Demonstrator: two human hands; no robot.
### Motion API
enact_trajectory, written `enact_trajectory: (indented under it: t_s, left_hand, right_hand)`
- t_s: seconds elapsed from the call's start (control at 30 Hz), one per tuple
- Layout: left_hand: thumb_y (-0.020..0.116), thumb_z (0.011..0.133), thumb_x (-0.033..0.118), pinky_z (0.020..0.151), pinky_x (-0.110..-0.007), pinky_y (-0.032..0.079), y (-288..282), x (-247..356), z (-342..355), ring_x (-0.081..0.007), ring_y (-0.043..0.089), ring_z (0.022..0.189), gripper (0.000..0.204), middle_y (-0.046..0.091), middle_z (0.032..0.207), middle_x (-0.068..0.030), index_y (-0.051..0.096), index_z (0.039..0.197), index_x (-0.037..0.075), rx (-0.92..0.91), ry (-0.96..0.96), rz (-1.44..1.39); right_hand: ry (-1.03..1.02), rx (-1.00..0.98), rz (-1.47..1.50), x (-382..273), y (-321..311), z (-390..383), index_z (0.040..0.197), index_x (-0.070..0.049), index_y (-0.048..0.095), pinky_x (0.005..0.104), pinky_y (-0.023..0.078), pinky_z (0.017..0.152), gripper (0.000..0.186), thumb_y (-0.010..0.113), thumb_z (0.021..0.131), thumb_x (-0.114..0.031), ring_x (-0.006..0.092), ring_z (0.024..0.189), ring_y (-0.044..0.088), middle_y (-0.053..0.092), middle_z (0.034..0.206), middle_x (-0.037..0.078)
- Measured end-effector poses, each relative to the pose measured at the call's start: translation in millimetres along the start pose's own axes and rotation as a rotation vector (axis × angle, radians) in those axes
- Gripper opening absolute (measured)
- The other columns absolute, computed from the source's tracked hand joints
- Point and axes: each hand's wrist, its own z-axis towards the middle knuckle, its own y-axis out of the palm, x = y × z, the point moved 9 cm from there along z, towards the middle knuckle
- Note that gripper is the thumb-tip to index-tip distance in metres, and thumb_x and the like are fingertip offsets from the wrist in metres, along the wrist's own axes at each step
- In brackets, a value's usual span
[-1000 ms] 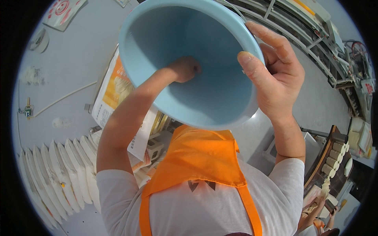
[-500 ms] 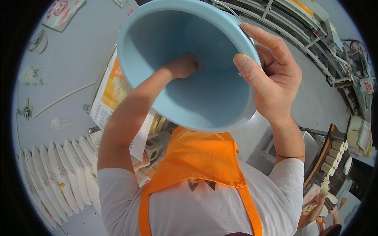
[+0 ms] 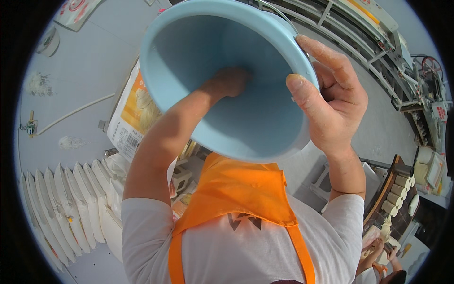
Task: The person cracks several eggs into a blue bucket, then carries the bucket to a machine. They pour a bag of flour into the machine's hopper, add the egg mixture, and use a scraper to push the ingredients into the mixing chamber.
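Observation:
A light blue plastic bucket [image 3: 184,57] is held up in front of me, tilted so that its mouth faces me. Its inside walls look bare; no contents show. My right hand [image 3: 336,106] grips the rim at the right, thumb on the inner edge and fingers round the outside, with pale residue on the skin. Deep inside the bucket is my left hand [image 3: 231,81], close to the inner wall, its fingers blurred and shaded. A thin wire handle [image 3: 279,13] runs along the far right of the rim.
A printed white-and-orange sack [image 3: 135,113] stands behind my left forearm. White sacks [image 3: 71,203] are stacked at lower left. Metal conveyor-like machinery [image 3: 326,14] spans the far right. At lower right a co-worker's hands [image 3: 378,248] are at a dark table [image 3: 404,220] with dough-like rolls.
My left hand has moved slightly right and deeper along the bucket's inner wall. The bucket and my right hand have shifted slightly to the right and down.

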Motion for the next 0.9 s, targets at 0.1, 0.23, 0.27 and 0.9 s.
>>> enact_trajectory:
  t_s: [0.1, 0.23, 0.27, 0.9]
  left_hand:
    - [0.054, 0.101, 0.017, 0.105, -0.051, 0.052, 4, -4, 3, -0.0380, 0.064, 0.126, 0.035, 0.066, 0.136, -0.0189, 0.062, 0.135, 0.010, 0.006, -0.033, -0.014]
    - [0.052, 0.101, 0.019, 0.105, -0.051, 0.052, 0, 2, 0, -0.0381, 0.064, 0.124, 0.033, 0.068, 0.133, -0.0190, 0.065, 0.130, 0.008, -0.034, -0.047, -0.035]
    - [0.052, 0.102, 0.020, 0.105, -0.051, 0.052, -2, 4, -3, -0.0383, 0.065, 0.124, 0.033, 0.069, 0.132, -0.0191, 0.066, 0.128, 0.008, -0.058, -0.041, -0.025]
    - [0.052, 0.096, 0.002, 0.102, -0.046, 0.054, -41, -27, -50, -0.0361, 0.066, 0.119, 0.035, 0.070, 0.126, -0.0131, 0.075, 0.121, 0.011, 0.114, -0.166, -0.121]
  right_hand:
    - [-0.014, -0.015, -0.016, 1, 1, 0, 0.139, 0.004, 0.062, 0.0197, 0.048, 0.067, 0.050, 0.076, 0.092, -0.001, 0.0068, 0.075, 0.062, 0.074, 0.097, 0.009]
    - [-0.010, -0.011, -0.008, 5, 0, 0, 0.137, 0.003, 0.064, 0.0194, 0.049, 0.068, 0.045, 0.074, 0.093, -0.001, 0.0049, 0.076, 0.061, 0.073, 0.098, 0.006]
    - [-0.002, -0.011, -0.004, 6, -1, 0, 0.135, 0.002, 0.064, 0.0192, 0.049, 0.069, 0.043, 0.073, 0.094, -0.001, 0.0039, 0.077, 0.061, 0.072, 0.098, 0.004]
    - [0.124, 0.148, 0.027, 29, -13, 9, 0.135, 0.003, 0.064, 0.0222, 0.053, 0.075, 0.043, 0.075, 0.094, -0.003, 0.0080, 0.081, 0.066, 0.075, 0.095, 0.007]
